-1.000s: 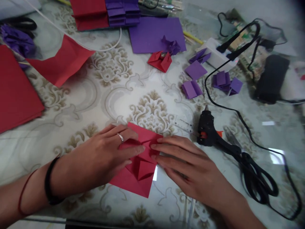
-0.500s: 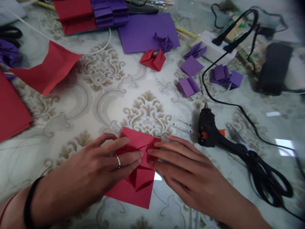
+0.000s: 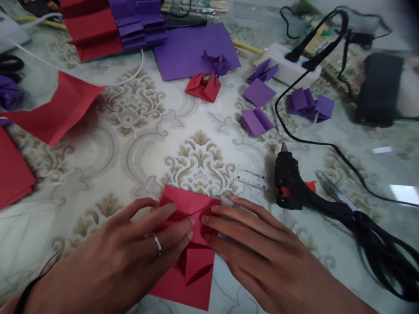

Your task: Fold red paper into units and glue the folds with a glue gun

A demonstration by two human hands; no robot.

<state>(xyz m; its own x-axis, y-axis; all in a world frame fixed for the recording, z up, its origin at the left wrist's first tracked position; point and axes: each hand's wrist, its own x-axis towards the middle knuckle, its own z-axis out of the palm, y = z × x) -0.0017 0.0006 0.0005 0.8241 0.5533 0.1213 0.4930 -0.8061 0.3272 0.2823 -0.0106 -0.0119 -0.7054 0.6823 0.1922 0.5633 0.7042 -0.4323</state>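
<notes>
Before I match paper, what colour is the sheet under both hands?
The sheet is red, best seen in head view.

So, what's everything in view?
Folded square paper: one, red, under fingers.
Angled glue gun: one, black, right.
Metal scissors: one, black handles, right.
Marked plastic strip: one, clear, centre right.
Small folded papers: at least five, purple, upper right.
Rectangular power strip: one, white, upper right.
Rectangular object: one, black, far right.
Flat paper sheet: one, purple, top centre.
Angular folded papers: two, red and purple, upper centre.
Pleated papers: several, red and purple, top left.
Loose sheets: several, red, left.
Cables: several, black and white, upper half.
Floral tabletop: one, pale, underneath.
Remaining clutter: uncounted, mixed, edges.
Left hand: one, lower left.
Right hand: one, lower right.
</notes>
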